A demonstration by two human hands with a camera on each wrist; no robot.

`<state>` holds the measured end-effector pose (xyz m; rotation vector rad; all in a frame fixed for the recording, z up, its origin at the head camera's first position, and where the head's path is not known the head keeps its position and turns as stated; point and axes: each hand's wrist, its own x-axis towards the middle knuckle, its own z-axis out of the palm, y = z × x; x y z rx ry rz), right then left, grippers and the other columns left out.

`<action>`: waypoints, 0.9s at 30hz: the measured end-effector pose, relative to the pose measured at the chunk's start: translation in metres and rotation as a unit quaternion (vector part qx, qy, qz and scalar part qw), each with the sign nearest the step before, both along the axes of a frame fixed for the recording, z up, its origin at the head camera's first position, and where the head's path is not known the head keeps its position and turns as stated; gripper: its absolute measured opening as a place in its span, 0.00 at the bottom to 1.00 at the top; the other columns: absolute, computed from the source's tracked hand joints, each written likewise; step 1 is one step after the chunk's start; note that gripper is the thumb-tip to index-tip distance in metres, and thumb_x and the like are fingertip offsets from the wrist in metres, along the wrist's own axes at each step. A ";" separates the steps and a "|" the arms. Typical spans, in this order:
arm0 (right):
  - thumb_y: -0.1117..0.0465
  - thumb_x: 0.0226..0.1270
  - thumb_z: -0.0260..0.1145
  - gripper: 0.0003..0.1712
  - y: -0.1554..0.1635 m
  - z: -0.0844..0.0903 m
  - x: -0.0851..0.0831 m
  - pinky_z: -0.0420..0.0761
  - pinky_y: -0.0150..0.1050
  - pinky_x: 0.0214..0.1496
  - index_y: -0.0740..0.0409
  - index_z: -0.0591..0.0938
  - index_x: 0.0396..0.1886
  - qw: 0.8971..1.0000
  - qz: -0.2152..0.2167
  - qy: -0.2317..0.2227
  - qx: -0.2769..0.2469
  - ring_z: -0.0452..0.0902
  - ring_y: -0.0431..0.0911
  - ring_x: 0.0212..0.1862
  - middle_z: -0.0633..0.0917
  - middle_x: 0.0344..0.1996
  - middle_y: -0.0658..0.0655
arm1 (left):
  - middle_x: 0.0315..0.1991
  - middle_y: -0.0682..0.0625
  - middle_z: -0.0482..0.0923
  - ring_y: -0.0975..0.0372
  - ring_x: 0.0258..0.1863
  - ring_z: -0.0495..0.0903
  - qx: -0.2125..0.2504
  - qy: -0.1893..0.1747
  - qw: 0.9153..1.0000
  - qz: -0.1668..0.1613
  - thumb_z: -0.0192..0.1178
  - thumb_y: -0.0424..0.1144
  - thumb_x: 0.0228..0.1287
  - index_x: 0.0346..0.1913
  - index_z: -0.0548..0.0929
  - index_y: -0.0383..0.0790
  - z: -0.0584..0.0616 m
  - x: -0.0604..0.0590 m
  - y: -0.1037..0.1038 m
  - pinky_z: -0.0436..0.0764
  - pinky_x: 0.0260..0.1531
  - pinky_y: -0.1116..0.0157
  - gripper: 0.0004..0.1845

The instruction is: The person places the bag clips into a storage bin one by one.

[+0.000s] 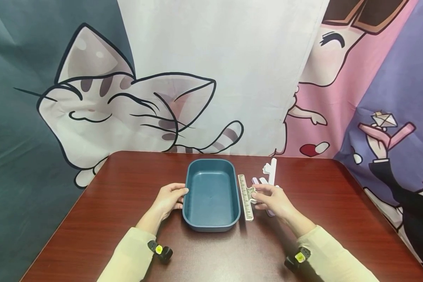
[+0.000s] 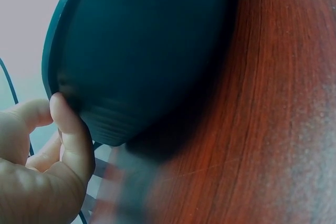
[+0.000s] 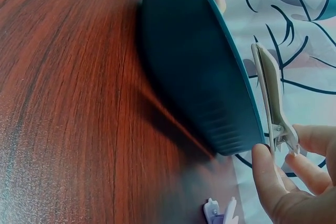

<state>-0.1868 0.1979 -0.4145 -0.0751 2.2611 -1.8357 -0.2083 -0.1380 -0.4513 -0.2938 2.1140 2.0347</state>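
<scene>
A deep blue rectangular bin is in the middle of the wooden table. At its left rim my left hand holds on with thumb and fingers; the left wrist view shows the thumb against the bin's edge. My right hand pinches a long pale bag clip with ruler-like markings. The clip is raised just beside the bin's right rim. In the right wrist view, thumb and fingers grip the clip at its handle. The bin's underside is hidden.
Behind the right hand lie more clips: a white clip and some pale purple ones, partly covered by the hand. The wooden table ends at a cloth backdrop with cartoon drawings.
</scene>
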 end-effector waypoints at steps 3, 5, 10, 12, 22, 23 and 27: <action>0.66 0.62 0.64 0.29 0.000 0.000 -0.001 0.86 0.40 0.39 0.75 0.69 0.60 1.000 0.002 0.000 -0.002 0.81 0.42 0.35 0.83 0.42 0.64 | 0.28 0.47 0.77 0.65 0.20 0.74 -0.002 -0.001 1.000 0.000 0.61 0.34 0.61 0.55 0.76 0.31 0.000 0.000 0.000 0.78 0.18 0.70 0.20; 0.66 0.62 0.64 0.29 0.000 0.000 -0.001 0.86 0.40 0.39 0.75 0.69 0.60 1.000 0.002 0.000 -0.004 0.81 0.42 0.35 0.83 0.41 0.64 | 0.27 0.47 0.77 0.65 0.20 0.74 -0.004 -0.001 1.000 0.000 0.61 0.34 0.61 0.55 0.76 0.31 0.001 0.000 0.000 0.78 0.18 0.70 0.20; 0.66 0.63 0.64 0.28 -0.001 0.001 -0.002 0.86 0.39 0.38 0.75 0.69 0.60 1.000 0.004 0.000 -0.006 0.81 0.42 0.35 0.83 0.41 0.64 | 0.28 0.47 0.77 0.65 0.20 0.73 -0.002 -0.002 1.000 -0.001 0.60 0.33 0.60 0.56 0.76 0.30 0.002 0.001 0.000 0.78 0.18 0.71 0.20; 0.66 0.63 0.64 0.28 -0.002 0.002 -0.002 0.86 0.38 0.38 0.75 0.69 0.60 1.000 0.005 -0.001 -0.007 0.81 0.42 0.35 0.83 0.41 0.64 | 0.28 0.47 0.76 0.65 0.20 0.73 -0.002 -0.002 1.000 -0.002 0.60 0.33 0.61 0.56 0.76 0.30 0.002 0.001 0.000 0.78 0.18 0.71 0.20; 0.65 0.62 0.64 0.28 -0.005 0.006 -0.004 0.86 0.40 0.39 0.74 0.70 0.60 1.000 0.010 0.004 -0.010 0.81 0.41 0.35 0.83 0.42 0.63 | 0.27 0.49 0.77 0.65 0.20 0.74 -0.004 -0.001 1.000 -0.002 0.61 0.34 0.60 0.55 0.76 0.30 0.003 0.001 0.000 0.78 0.18 0.71 0.20; 0.65 0.63 0.64 0.28 -0.006 0.006 -0.004 0.86 0.40 0.39 0.74 0.70 0.60 1.000 0.011 0.004 -0.009 0.81 0.41 0.35 0.83 0.43 0.63 | 0.26 0.49 0.77 0.65 0.20 0.74 -0.003 -0.001 1.000 -0.002 0.61 0.34 0.60 0.55 0.76 0.30 0.002 0.001 0.000 0.78 0.18 0.71 0.20; 0.65 0.63 0.64 0.29 -0.007 0.008 -0.005 0.86 0.41 0.39 0.74 0.70 0.60 1.000 0.012 0.007 -0.003 0.81 0.42 0.36 0.82 0.45 0.67 | 0.25 0.50 0.76 0.65 0.20 0.74 -0.005 -0.003 1.000 -0.004 0.61 0.34 0.60 0.56 0.76 0.31 0.002 0.000 0.000 0.78 0.17 0.71 0.21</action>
